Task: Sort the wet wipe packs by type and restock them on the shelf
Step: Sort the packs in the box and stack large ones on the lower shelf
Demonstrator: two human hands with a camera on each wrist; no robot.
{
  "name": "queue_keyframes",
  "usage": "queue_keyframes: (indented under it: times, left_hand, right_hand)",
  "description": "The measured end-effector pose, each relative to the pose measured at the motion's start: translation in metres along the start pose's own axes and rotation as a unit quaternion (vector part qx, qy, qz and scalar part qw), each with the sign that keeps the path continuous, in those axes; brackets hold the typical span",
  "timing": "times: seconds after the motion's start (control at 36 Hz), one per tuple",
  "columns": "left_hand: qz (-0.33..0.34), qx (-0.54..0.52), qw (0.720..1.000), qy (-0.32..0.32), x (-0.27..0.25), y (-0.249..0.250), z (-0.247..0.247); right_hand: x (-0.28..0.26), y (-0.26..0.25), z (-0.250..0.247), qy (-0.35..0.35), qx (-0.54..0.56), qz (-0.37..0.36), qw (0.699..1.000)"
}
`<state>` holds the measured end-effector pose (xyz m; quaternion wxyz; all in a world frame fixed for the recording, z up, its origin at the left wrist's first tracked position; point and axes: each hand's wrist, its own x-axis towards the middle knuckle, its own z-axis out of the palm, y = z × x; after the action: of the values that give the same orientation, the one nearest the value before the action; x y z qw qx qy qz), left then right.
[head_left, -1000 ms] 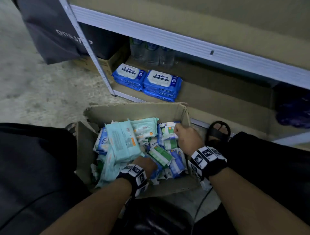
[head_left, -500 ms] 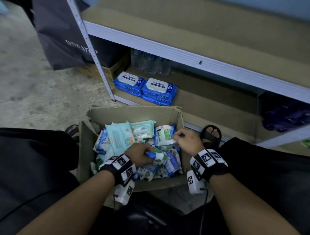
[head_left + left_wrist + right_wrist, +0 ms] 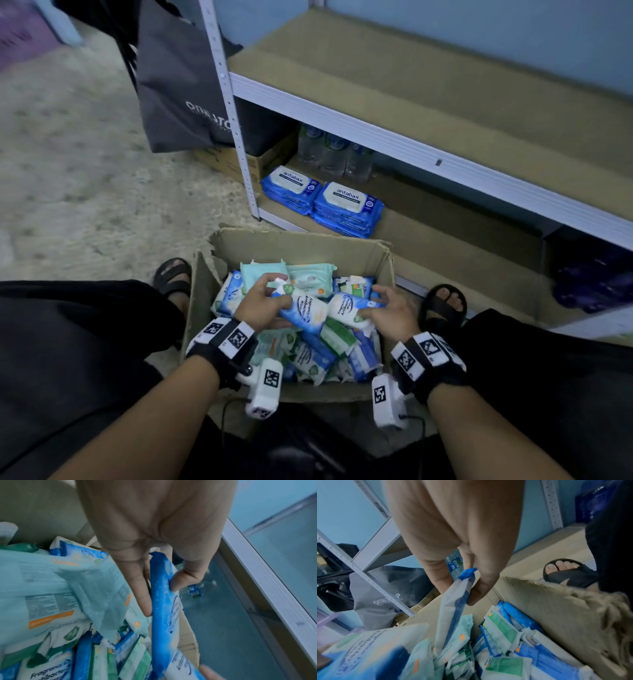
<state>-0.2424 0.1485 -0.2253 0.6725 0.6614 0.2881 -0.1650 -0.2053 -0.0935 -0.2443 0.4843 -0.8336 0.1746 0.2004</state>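
Over the cardboard box (image 3: 298,245), the left hand (image 3: 262,303) has its fingers (image 3: 142,588) clamped on a blue-and-white wipe pack (image 3: 305,310). Just beside it, the right hand (image 3: 390,313) pinches a second blue-and-white pack (image 3: 349,308). Beyond both hands, stacked blue packs (image 3: 322,200) sit on the bottom shelf (image 3: 445,246).

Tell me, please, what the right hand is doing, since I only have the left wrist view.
Observer: The right hand grips a white and blue pack by its end.
Operator: Thank you. Is anything stocked on the shelf?
Observer: Two stacks of blue antabax packs sit at the left end of the bottom shelf.
Operator: Is anything near that end?
Observer: A dark bag hangs beside the left upright.
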Motion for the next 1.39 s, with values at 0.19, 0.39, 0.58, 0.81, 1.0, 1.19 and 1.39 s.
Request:
queue_keyframes:
  times: [0.19,0.39,0.58,0.81,1.0,1.19,1.39]
  left_hand:
    - [-0.098,-0.114,0.987,0.061,0.005,0.004,-0.003]
    - [-0.160,-0.175,0.971,0.001,0.006,0.002,-0.002]
    - [-0.162,-0.178,0.969,-0.050,0.004,0.001,0.004]
    - [-0.130,-0.142,0.976,-0.104,0.001,-0.004,0.010]
    - [-0.103,-0.104,0.983,-0.116,-0.004,-0.005,0.021]
    - [-0.096,-0.072,0.988,-0.093,-0.003,-0.003,0.021]
    - [-0.085,-0.070,0.991,-0.076,-0.001,-0.001,0.017]
  right_hand:
    - [0.004,0.010,0.016,-0.001,0.153,0.125,0.980]
    - [-0.006,0.001,0.025,-0.086,0.342,0.173,0.920]
    - [-0.008,0.000,0.028,-0.111,0.362,0.170,0.910]
    - [-0.017,-0.006,0.032,-0.129,0.373,0.150,0.907]
    - [-0.018,-0.011,0.028,-0.128,0.388,0.132,0.903]
    - [-0.018,-0.011,0.024,-0.126,0.382,0.132,0.906]
    - [-0.020,-0.017,0.027,-0.123,0.364,0.123,0.915]
